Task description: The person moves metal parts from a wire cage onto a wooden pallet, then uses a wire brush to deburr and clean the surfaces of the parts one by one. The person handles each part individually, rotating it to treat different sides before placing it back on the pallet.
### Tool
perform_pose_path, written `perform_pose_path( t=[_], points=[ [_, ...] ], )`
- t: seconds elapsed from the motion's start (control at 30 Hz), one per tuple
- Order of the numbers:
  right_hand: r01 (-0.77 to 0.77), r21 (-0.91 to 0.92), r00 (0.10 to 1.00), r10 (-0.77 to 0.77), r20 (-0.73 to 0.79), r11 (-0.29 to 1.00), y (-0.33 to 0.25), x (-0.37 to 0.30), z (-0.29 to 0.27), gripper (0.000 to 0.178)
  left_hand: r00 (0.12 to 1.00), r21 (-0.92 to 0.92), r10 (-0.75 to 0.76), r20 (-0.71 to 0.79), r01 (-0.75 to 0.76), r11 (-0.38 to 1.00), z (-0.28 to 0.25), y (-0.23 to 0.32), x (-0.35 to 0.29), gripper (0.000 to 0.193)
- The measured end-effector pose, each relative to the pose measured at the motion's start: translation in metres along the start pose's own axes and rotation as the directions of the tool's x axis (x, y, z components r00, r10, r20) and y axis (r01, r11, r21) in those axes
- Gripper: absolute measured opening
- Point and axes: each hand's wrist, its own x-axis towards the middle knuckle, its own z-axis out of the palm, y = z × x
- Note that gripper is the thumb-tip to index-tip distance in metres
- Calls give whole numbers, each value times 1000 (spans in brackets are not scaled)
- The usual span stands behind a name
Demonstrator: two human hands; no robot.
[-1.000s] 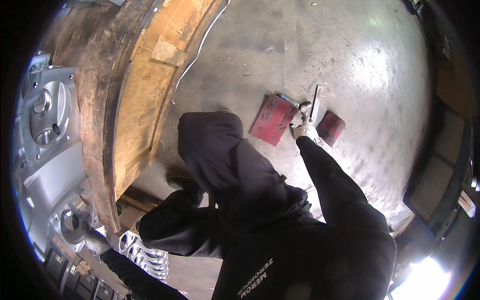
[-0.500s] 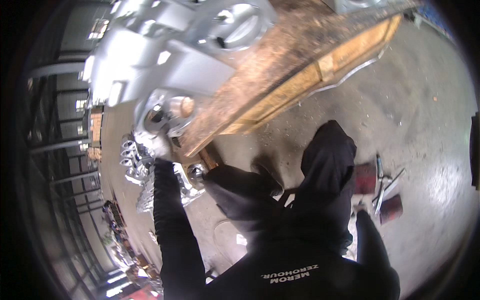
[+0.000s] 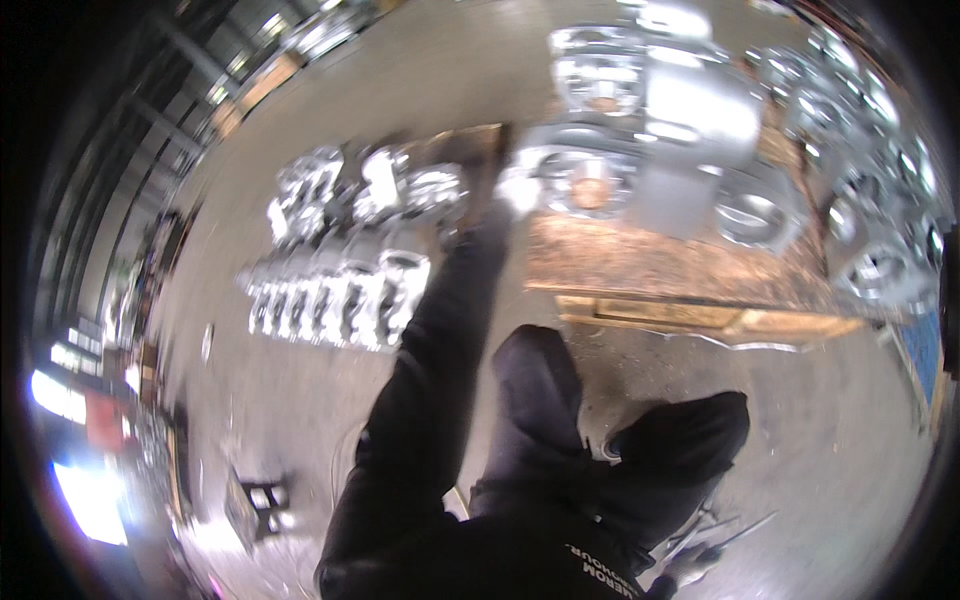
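Extends left hand (image 3: 519,190) far, beside flanged casting (image 3: 562,172), and right hand (image 3: 690,567) near right, by metal bar (image 3: 752,526); cannot tell either blurred grip.

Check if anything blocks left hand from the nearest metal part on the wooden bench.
Nothing visible does: the left hand is at the left edge of that metal part. Blur hides whether they touch.

Left head-worn fisheye, facing downward from above.
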Motion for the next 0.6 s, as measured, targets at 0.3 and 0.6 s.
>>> perform_pose_path(
  t=[0.3,0.6],
  points=[
    [195,612,873,-420,249,767,-442,114,2,60,984,-207,26,-176,-63,976,-6,36,-55,26],
    [442,607,705,-674,221,660,-548,88,34,48,957,-217,-230,178,266,939,-45,29,-46,55]
  ],
)
